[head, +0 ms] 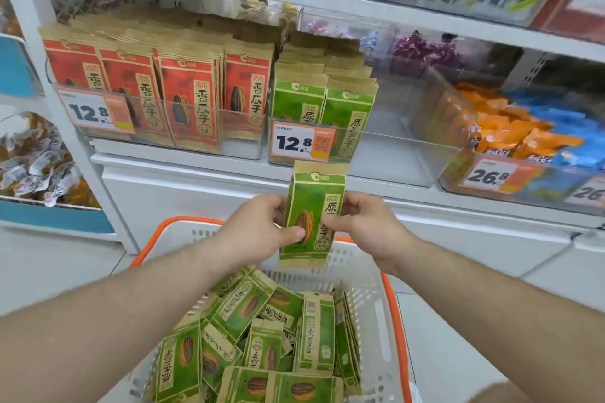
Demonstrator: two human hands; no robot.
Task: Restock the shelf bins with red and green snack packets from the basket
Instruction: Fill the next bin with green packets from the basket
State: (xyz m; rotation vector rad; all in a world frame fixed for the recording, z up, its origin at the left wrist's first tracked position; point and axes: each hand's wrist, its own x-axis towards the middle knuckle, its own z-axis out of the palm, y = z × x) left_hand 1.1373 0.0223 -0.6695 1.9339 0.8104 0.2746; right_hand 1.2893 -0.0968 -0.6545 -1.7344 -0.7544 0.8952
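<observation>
Basket point(376, 275) w/ green pkts below; both hands' fingers pinch upright green packet point(314, 203), sunflower-seed print.

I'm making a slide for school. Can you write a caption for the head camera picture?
Both hands, left and right, hold a green snack packet upright above the basket.

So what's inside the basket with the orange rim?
The basket holds a loose heap of green packets, lying flat and tilted. No red ones show. Whatever lies under the heap is covered. Both hands hold one more green packet upright above it.
</observation>
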